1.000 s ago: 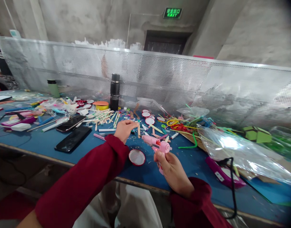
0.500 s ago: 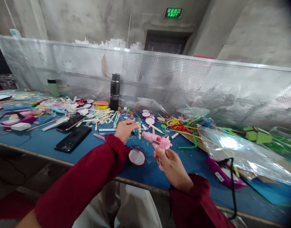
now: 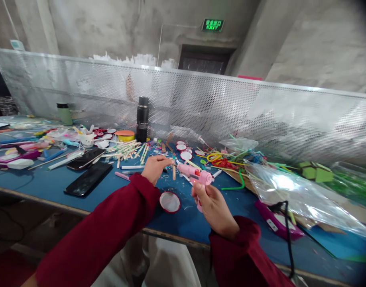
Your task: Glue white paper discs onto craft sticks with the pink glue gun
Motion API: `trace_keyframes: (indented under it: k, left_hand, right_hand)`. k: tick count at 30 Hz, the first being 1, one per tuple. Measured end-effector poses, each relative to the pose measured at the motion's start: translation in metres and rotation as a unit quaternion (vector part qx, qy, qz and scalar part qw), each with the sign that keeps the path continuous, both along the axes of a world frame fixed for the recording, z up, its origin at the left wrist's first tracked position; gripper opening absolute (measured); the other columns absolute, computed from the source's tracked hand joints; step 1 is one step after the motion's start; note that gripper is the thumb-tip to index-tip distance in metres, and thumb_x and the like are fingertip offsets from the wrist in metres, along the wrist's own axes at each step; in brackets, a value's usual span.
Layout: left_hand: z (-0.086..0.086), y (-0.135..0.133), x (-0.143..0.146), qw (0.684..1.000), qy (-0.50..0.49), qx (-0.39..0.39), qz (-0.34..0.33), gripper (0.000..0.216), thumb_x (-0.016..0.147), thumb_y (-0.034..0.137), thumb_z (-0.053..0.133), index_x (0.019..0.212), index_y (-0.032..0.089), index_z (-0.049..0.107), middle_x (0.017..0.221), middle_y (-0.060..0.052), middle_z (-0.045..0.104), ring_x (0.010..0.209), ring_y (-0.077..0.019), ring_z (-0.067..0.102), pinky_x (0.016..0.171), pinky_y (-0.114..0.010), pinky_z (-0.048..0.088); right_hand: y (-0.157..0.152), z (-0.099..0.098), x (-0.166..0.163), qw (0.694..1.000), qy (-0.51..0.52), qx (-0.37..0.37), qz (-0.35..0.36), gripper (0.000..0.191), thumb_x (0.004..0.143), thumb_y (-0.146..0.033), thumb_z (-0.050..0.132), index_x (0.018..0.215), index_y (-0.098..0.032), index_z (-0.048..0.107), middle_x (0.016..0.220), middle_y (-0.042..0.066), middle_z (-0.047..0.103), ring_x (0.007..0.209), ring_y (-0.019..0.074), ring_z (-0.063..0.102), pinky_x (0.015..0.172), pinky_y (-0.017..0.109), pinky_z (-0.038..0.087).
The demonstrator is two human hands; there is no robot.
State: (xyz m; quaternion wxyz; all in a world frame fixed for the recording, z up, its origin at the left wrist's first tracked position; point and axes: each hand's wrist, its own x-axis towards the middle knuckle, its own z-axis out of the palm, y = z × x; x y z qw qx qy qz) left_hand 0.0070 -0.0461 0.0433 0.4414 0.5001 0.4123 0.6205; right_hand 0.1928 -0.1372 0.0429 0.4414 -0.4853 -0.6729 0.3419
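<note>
My right hand (image 3: 214, 208) is wrapped round the grip of a pink hot glue gun (image 3: 196, 174) whose nozzle points left. My left hand (image 3: 153, 167), in a dark red sleeve, pinches a wooden craft stick (image 3: 174, 169) held upright just left of the nozzle tip. Both are above a blue table (image 3: 51, 179). A round white lid with a red rim (image 3: 170, 201) lies below, between my hands.
Two black phones (image 3: 87, 178) lie at the left. A black flask (image 3: 142, 118) stands by the perforated metal screen (image 3: 201, 103). Loose craft sticks (image 3: 127, 148), pipe cleaners (image 3: 231, 161), a clear plastic bag (image 3: 293, 187) and a purple box with a black cord (image 3: 277, 221) crowd the table.
The glue gun has moved left and up toward the stick in my left hand. The view shifted slightly downward and right.
</note>
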Motion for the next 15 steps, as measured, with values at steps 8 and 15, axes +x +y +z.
trace_keyframes:
  k: [8, 15]
  left_hand:
    - [0.0008, -0.0013, 0.0000, 1.000, 0.004, 0.001, 0.003, 0.023, 0.056, 0.035, 0.077, 0.056, 0.014, 0.067, 0.052, 0.002, 0.052, 0.055, -0.0093, 0.041, 0.056, -0.025, 0.031]
    - [0.0026, -0.0019, 0.0003, 1.000, -0.009, -0.004, 0.017, 0.018, 0.056, 0.031, 0.075, 0.054, 0.016, 0.065, 0.050, 0.003, 0.048, 0.052, -0.0087, 0.037, 0.054, -0.025, 0.030]
  right_hand:
    - [-0.0035, -0.0023, 0.0006, 1.000, -0.011, 0.009, -0.007, 0.054, 0.084, -0.069, 0.042, 0.068, -0.018, 0.049, 0.054, -0.003, 0.042, 0.047, 0.0090, 0.039, 0.045, 0.023, 0.031]
    - [-0.0087, -0.0060, 0.0052, 0.999, -0.024, -0.023, -0.004, 0.057, 0.083, -0.072, 0.040, 0.068, -0.018, 0.050, 0.053, -0.003, 0.042, 0.047, 0.0098, 0.040, 0.045, 0.024, 0.031]
